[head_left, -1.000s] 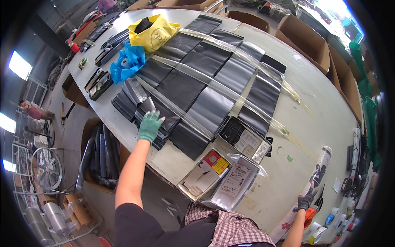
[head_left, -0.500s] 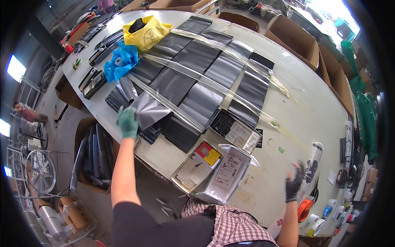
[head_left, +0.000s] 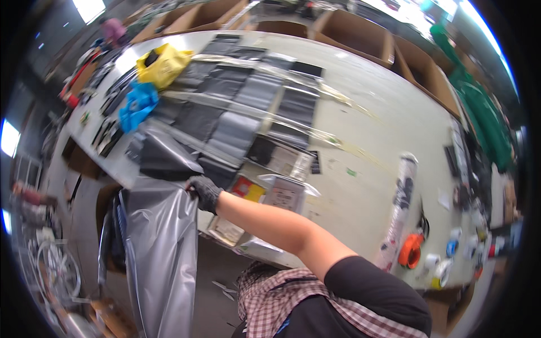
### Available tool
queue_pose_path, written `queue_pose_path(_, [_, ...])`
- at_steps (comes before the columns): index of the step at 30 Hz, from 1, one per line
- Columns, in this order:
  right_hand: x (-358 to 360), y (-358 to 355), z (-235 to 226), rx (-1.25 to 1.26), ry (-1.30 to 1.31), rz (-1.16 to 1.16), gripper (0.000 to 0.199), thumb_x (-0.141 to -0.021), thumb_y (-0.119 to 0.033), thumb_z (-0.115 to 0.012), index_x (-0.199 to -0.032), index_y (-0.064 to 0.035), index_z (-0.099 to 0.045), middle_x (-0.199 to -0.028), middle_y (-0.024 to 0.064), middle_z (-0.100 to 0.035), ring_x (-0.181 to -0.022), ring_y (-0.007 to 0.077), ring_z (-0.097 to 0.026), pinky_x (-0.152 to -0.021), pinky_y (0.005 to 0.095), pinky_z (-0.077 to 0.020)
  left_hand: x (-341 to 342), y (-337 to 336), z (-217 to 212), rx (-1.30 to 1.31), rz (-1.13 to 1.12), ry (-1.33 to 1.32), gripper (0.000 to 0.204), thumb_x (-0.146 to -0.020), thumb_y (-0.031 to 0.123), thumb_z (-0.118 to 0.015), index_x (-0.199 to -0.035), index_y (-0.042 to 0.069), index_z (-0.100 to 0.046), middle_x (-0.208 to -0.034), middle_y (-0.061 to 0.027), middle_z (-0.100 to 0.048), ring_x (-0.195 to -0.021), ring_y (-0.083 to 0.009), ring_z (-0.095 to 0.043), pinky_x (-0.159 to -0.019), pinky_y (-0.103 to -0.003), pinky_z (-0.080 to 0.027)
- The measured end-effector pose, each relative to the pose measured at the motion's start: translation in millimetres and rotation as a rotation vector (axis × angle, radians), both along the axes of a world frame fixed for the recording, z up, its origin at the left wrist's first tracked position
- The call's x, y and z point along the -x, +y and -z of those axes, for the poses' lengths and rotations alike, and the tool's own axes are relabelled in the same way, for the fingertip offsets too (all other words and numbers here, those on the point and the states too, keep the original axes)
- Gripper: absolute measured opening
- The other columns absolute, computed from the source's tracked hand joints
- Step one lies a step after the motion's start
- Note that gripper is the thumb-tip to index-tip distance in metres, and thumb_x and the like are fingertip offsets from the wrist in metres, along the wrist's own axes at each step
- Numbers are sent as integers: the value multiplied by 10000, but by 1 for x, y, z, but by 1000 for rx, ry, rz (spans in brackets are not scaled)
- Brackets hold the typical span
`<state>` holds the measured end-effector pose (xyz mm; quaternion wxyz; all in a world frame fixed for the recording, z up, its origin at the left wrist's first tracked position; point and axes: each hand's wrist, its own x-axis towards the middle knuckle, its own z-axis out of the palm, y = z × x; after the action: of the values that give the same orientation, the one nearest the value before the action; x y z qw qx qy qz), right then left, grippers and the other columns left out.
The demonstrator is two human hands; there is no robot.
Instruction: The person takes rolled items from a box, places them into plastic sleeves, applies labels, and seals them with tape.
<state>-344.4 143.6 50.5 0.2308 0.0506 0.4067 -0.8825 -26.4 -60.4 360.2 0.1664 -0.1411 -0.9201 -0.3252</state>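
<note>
My right hand [head_left: 204, 193], in a dark grey glove, reaches across to the left, its fingers closed on the edge of a large shiny grey plastic sheet [head_left: 162, 248]. The sheet hangs over the table's front edge toward the floor; its upper part [head_left: 168, 155] lies folded on the tabletop. My left hand does not show; the sheet may cover it. Beyond, flat dark grey plastic pieces [head_left: 226, 81] lie in rows under long clear strips [head_left: 231, 105]. Small open boxes [head_left: 279, 155] with labels and cards stand beside my right forearm.
A yellow bag [head_left: 163, 66] and a blue bag [head_left: 138, 105] sit at the table's far left. To the right are a patterned roll [head_left: 399, 208], an orange tape dispenser [head_left: 411, 250] and several tape rolls. Large cardboard boxes [head_left: 352, 36] line the far edge.
My right hand has swung from the table's right side to the left and taken the sheet's edge. The sheet now hangs down in front. My green-gloved left hand has gone from sight.
</note>
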Motion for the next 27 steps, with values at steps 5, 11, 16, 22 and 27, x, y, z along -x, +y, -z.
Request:
queue_pose_path(5, [-30,202,-179,-172,730,507,618,-724,-1,-522,-1333,-49,-431,-1283,99,-491,-1046,174,-515,-920,278,-390,-12,14,38,-347,29,-311,112,-836,90,-629,-858,27,-538,-795,-97,-595,-720,-228,-608,-664,-325,-483])
queue_pose_path(11, [-156,471,-150,-1036,665,733,757,-826,-68,-541,-1471,-75,-145,-1520,133,-180,-1355,239,-297,-1064,293,-277,69,215,172,-596,560,-550,123,-841,101,-659,-879,22,-573,-857,-57,-598,-750,-119,-546,-688,-251,-451])
queue_pose_path(16, [-308,493,-70,-2108,-124,558,810,-799,-443,-644,-1367,25,-306,-1323,300,-388,-1250,407,-378,-1065,436,-302,78,352,262,348,961,-482,610,-701,314,-757,-1237,135,-526,-1224,-156,-495,-1067,-325,-523,-904,-382,-441])
queue_pose_path(22, [-469,400,-39,-1734,-694,497,1033,-589,-461,-783,-1362,6,-282,-1291,287,-422,-1174,409,-459,-993,445,-382,87,380,274,929,1296,-110,776,-672,586,-668,-1344,268,-447,-1468,-74,-304,-1345,-316,-274,-1049,-574,-216])
queue_pose_path(27, [-530,390,-43,-1165,-368,767,882,-605,-379,-761,-1276,41,-373,-1009,162,-589,-920,257,-578,-809,360,-482,86,452,268,776,1392,-117,748,-707,464,-706,-1365,248,-423,-1460,-95,-309,-1257,-319,-363,-1023,-457,-343])
